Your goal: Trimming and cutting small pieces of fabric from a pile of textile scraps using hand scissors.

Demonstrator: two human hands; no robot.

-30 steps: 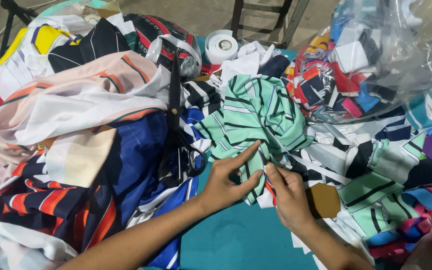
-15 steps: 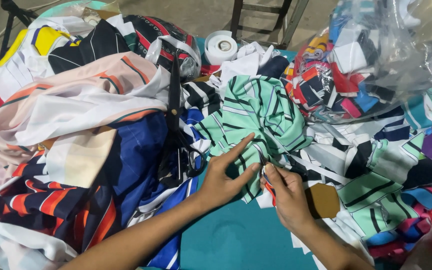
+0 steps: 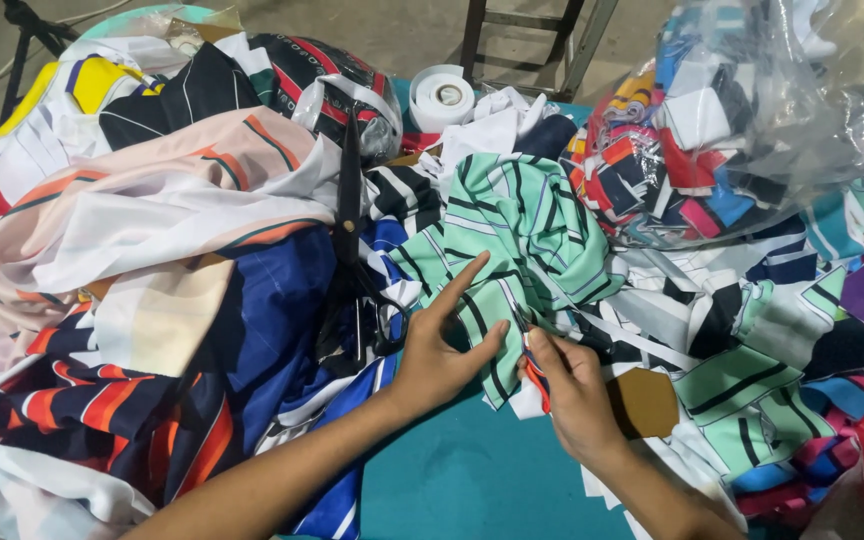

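A mint-green fabric piece with black and white stripes (image 3: pixel 522 225) lies crumpled in the middle of the teal table (image 3: pixel 472 480). My left hand (image 3: pixel 440 352) pinches its lower edge between thumb and fingers, with the index finger stretched up along the cloth. My right hand (image 3: pixel 574 392) is right beside it, fingers closed on a small red-handled cutter (image 3: pixel 536 378) whose tip meets the same edge of the fabric. The tool's blades are mostly hidden by the cloth and my fingers.
Large black scissors (image 3: pixel 352 250) rest on the heap of printed fabrics (image 3: pixel 152 230) at left. A clear plastic bag of colourful scraps (image 3: pixel 742 120) stands at back right, with loose scraps (image 3: pixel 772 350) below it. A white tape roll (image 3: pixel 441 97) and a brown hexagon piece (image 3: pixel 647 402) are nearby.
My hands stay at the fabric's edge. The left fingers have shifted slightly on the cloth and the right hand has edged a little closer to them.
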